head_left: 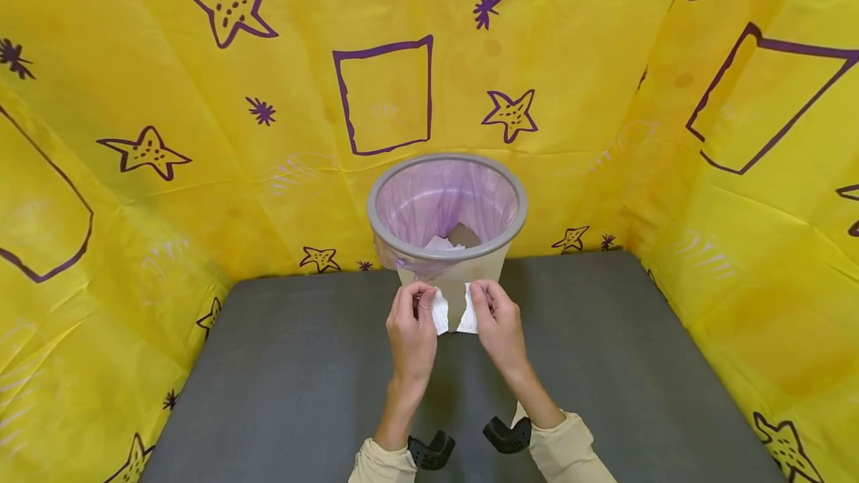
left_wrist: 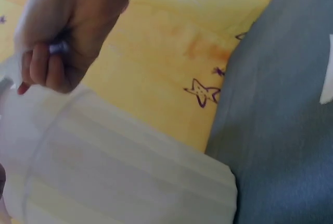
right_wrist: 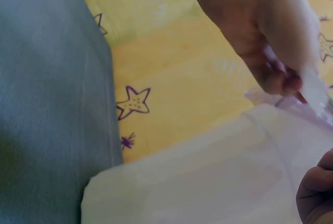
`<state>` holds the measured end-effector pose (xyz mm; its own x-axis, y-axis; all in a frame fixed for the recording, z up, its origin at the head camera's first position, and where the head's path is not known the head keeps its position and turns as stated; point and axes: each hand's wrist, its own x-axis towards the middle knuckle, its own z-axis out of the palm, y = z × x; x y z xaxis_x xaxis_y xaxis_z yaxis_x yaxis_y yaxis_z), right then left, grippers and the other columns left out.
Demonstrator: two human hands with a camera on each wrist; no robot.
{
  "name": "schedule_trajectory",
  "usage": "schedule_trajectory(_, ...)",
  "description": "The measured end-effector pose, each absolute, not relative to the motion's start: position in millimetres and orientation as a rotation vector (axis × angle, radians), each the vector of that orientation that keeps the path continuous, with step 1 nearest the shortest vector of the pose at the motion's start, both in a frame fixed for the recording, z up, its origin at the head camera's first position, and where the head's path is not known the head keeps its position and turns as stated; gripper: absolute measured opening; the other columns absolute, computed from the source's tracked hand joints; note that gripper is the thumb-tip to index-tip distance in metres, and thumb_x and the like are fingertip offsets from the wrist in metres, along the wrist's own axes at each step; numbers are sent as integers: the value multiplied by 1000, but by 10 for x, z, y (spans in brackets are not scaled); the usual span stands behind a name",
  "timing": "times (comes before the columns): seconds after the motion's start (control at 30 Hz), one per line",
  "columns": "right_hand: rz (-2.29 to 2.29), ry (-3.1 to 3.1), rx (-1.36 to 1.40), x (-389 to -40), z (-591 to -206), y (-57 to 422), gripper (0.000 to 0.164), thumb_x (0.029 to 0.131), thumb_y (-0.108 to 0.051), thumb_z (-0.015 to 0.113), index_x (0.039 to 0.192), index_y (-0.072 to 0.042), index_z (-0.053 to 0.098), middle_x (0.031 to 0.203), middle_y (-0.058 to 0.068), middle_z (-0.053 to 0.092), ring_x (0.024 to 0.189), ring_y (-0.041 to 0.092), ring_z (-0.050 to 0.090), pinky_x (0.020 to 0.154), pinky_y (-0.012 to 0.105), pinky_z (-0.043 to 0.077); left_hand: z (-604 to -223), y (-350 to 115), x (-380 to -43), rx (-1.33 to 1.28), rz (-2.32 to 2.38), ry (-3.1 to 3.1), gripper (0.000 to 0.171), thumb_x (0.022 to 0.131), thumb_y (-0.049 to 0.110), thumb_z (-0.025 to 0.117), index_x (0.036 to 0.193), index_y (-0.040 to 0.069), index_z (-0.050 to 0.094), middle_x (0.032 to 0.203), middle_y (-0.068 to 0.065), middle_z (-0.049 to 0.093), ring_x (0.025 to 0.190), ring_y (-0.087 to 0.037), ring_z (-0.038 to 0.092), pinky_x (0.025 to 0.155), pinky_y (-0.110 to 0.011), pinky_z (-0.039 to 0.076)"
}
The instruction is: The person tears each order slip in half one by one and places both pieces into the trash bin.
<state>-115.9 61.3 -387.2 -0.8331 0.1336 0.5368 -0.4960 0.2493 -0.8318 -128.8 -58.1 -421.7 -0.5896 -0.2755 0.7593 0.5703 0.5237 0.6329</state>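
Note:
My left hand [head_left: 412,334] pinches a torn piece of white paper [head_left: 439,311] between thumb and fingers. Opposite it, my right hand [head_left: 499,326] pinches another torn piece [head_left: 469,315], and a gap separates their ragged edges. Both hands are in front of a pale waste bin [head_left: 483,268], just below its grey rim [head_left: 517,226] in the head view. A thin purple bag [head_left: 416,203] lines the bin. Inside lie white paper scraps [head_left: 443,244] and a brown piece [head_left: 463,235]. In the left wrist view, curled fingers [left_wrist: 41,67] show beside the bin's upper end.
The bin stands at the back of a grey table [head_left: 302,379]. Yellow cloth [head_left: 295,200] with purple drawings encloses the back and sides. Black wrist mounts [head_left: 508,435] sit by both sleeves. A pale flat piece [head_left: 520,413] shows beside the right forearm.

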Motion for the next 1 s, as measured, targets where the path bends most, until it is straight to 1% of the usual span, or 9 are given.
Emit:
schedule_trajectory(0.07, 1627, -2013, 325, -1158, -3874, 626, 11, 93, 6, 56, 84, 10, 61, 54, 4, 43, 50, -4, 33, 45, 13, 28, -4224, -610, -1282, -233, -1210, -1882, 5, 87, 1, 66, 89, 4, 63, 78, -8, 60, 63, -15, 53, 58, -15, 41)
schedule_trajectory(0.17, 1631, -2025, 330, -1157, -3870, 633, 11, 92, 5, 57, 83, 9, 61, 54, 4, 45, 50, -4, 34, 45, 13, 29, -4231, -633, -1271, -256, -1232, -1915, 6, 87, 1, 67, 91, 5, 64, 77, -7, 60, 61, -13, 51, 55, -15, 40)
schedule_trajectory(0.27, 1632, -2058, 342, -1157, -3869, 643, 11, 92, 3, 58, 83, 9, 62, 54, 5, 46, 51, -3, 36, 45, 13, 30, -4217, -654, -1258, -272, -1271, -1955, 4, 90, 7, 66, 92, 4, 65, 76, -7, 60, 61, -11, 51, 54, -16, 41)
schedule_trajectory(0.43, 1706, -2143, 275, -1171, -3897, 773, 12, 94, -1, 57, 86, 7, 64, 59, 5, 51, 51, -2, 40, 46, 16, 35, -4168, -807, -1244, -197, -1474, -2068, 13, 93, 16, 65, 93, 4, 67, 73, -9, 62, 59, -4, 51, 51, -17, 42)
schedule_trajectory(0.53, 1757, -2181, 169, -1193, -3937, 916, 14, 95, -2, 57, 87, 6, 64, 58, 1, 49, 50, 0, 42, 46, 17, 36, -4129, -970, -1235, -72, -1577, -2121, 12, 92, 14, 65, 94, 2, 68, 73, -13, 64, 56, -1, 50, 49, -15, 40)
schedule_trajectory(0.7, 1781, -2218, 64, -1230, -3982, 1093, 16, 96, -4, 55, 89, 7, 65, 57, -4, 49, 49, 1, 43, 47, 17, 38, -3969, -1175, -1153, 39, -1597, -2194, 12, 92, 5, 63, 95, -6, 65, 77, -21, 64, 56, -3, 48, 49, -15, 38)
schedule_trajectory(0.9, 1811, -2231, 43, -1248, -3984, 1182, 18, 97, -5, 54, 91, 8, 64, 58, -7, 51, 49, 2, 46, 47, 18, 39, -3896, -1286, -1119, 84, -1629, -2264, 14, 93, 7, 63, 97, -7, 65, 81, -22, 64, 58, -3, 52, 52, -14, 40)
schedule_trajectory(1.0, 1813, -2230, 13, -1241, -3994, 1242, 18, 97, -6, 54, 92, 8, 65, 57, -8, 51, 49, 3, 46, 46, 18, 40, -3905, -1359, -1114, 110, -1625, -2283, 14, 93, 6, 63, 98, -7, 65, 81, -21, 63, 58, -3, 52, 52, -14, 40)
